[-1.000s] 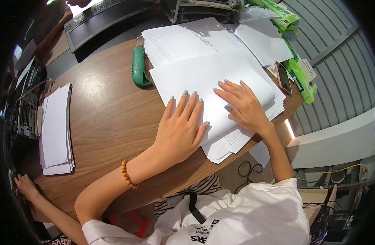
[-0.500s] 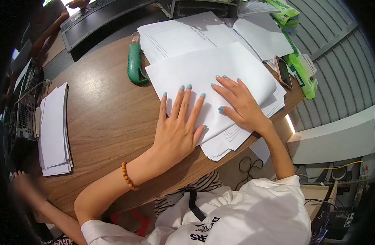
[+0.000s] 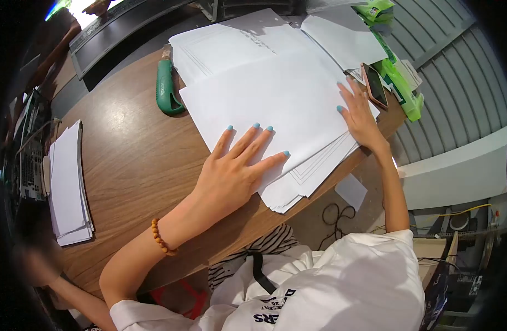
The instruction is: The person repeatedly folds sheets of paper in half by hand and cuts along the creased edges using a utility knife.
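Brown wood-look desk (image 3: 121, 149) is carrying the paper stack (image 3: 304, 177), blank top sheet (image 3: 264, 94) lying over it. Left hand (image 3: 226, 176) is pressing the sheet, fingers spread; right hand (image 3: 362, 121) is resting at its right edge, fingers open. Green cutter (image 3: 165, 88) is lying beside the stack. Light, even palm pressure should be preventing creases, I think.

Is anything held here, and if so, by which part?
Nothing is gripped: the left hand lies open, fingers spread, on the lower left part of the top sheet, and the right hand lies open at its right edge.
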The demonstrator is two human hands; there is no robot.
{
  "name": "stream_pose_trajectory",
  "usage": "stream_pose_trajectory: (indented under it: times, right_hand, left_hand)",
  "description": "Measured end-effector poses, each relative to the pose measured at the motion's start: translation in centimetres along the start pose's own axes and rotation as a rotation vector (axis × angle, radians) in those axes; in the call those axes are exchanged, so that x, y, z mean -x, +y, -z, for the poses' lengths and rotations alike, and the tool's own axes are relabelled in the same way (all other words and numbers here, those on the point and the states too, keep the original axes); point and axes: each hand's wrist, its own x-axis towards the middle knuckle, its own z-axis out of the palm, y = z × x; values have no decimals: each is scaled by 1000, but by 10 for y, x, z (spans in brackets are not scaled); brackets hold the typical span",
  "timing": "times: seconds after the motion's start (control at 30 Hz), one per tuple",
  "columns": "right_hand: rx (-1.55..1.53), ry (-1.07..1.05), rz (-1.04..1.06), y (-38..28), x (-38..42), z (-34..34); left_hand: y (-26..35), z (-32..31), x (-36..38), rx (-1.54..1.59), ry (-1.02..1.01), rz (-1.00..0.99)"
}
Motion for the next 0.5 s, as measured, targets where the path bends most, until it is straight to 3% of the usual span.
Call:
stream_pose_trajectory:
  times: [0.2,0.27,0.3,0.33,0.4,0.47,0.5]
  right_hand:
    - [240,-13,-149,18,5,10]
    - [494,184,-256,28,5,17]
    - [268,345,-235,14,9,25]
    - [263,347,-227,-2,15,32]
    - [10,96,-236,-36,35,43]
    - [168,-117,-111,-70,53,40]
    - [168,-117,-110,-85,58,39]
  left_hand:
    - [-2,1,-2,-49,7,-16]
    - [-3,-1,-2,-45,2,-35]
    - [-5,0,-2,-32,-10,-42]
    - [-6,3,-1,-35,-8,-33]
    - [-7,4,-2,-7,-33,-48]
    - [-10,3,-4,14,-34,-55]
    - [-10,4,-4,25,-53,-50]
